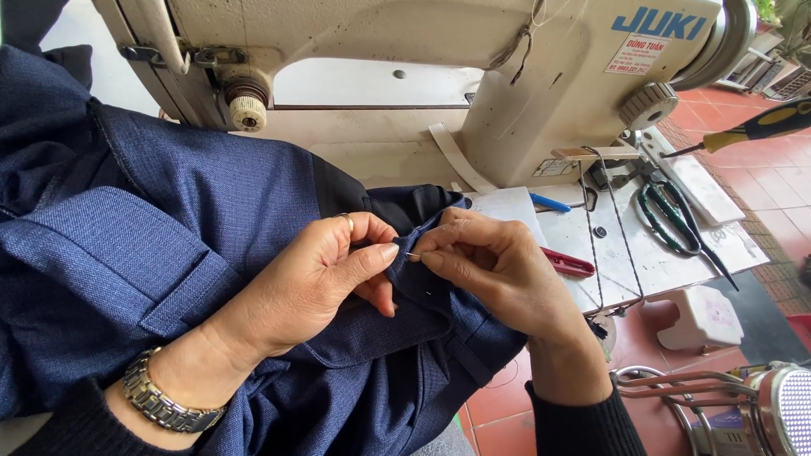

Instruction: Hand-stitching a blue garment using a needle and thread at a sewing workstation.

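Both hands meet at frame centre on the dark blue woven garment point(169, 219) — left hand point(312, 279) pinching its folded edge, right hand point(498, 262) gripping a thin metal needle point(411, 255); cream sewing machine point(473, 76) at twelve o'clock.

Most of the needle point(411, 255) is hidden between the fingertips of the right hand point(494, 266) and the fold of navy fabric point(152, 228), which runs off the left and bottom edges. The sewing machine point(507, 76) is cut off at the top, and its needle bar is out of sight behind the fabric. Any thread is too fine to make out.
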